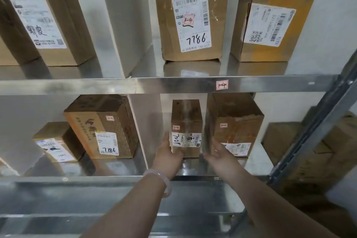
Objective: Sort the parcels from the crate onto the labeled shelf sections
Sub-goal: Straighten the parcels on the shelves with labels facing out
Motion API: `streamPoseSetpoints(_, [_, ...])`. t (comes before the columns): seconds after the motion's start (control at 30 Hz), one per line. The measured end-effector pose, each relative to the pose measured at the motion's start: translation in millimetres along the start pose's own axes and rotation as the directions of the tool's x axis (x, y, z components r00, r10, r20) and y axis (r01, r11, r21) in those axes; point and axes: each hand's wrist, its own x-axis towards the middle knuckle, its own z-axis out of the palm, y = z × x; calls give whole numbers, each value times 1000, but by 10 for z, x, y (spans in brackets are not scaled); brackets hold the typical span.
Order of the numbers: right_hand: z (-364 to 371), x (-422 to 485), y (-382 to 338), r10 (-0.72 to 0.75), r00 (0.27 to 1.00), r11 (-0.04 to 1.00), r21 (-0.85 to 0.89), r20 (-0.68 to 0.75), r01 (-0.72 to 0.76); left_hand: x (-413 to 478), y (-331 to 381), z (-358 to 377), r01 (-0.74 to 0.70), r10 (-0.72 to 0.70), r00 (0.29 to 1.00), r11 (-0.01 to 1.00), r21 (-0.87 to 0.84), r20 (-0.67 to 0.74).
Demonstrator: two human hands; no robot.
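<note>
A small brown cardboard parcel [186, 121] with a white label and a pink sticker stands upright on the lower metal shelf [119, 167], right of a divider. My left hand [167, 153] holds its lower left corner, thumb on the left side. My right hand [218, 153] hovers just right of the parcel with fingers spread and straight, apart from it. A pink section label [222, 84] marked 1-4 sticks on the rail of the upper shelf above.
A wider brown box [237, 120] stands close to the right of the parcel. Left of the divider [138, 131] sit a tall box marked 7786 [102, 121] and a small box [57, 141]. Three large boxes fill the upper shelf. A dark upright post [316, 131] slants at the right.
</note>
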Motion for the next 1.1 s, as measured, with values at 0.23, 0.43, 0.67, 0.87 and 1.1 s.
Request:
streamPoseSetpoints(0.23, [314, 688, 3, 39, 994, 999, -7, -101, -40, 540, -230, 95, -11, 14, 994, 999, -34, 107])
streamPoseSetpoints(0.43, [455, 946, 53, 41, 989, 999, 23, -143, -38, 744, -273, 107, -59, 70, 985, 995, -75, 160])
streamPoseSetpoints(0.67, [462, 960, 69, 8, 993, 996, 91, -116, 3, 779, -277, 110, -49, 62, 988, 995, -88, 144])
streamPoseSetpoints(0.87, [606, 570, 200, -25, 997, 997, 69, -80, 30, 484, -355, 97, 9, 0, 991, 998, -65, 137])
streamPoseSetpoints(1.1, [852, 9, 138, -50, 998, 996, 76, 48, 46, -95, -602, -38, 163, -162, 987, 985, -49, 17])
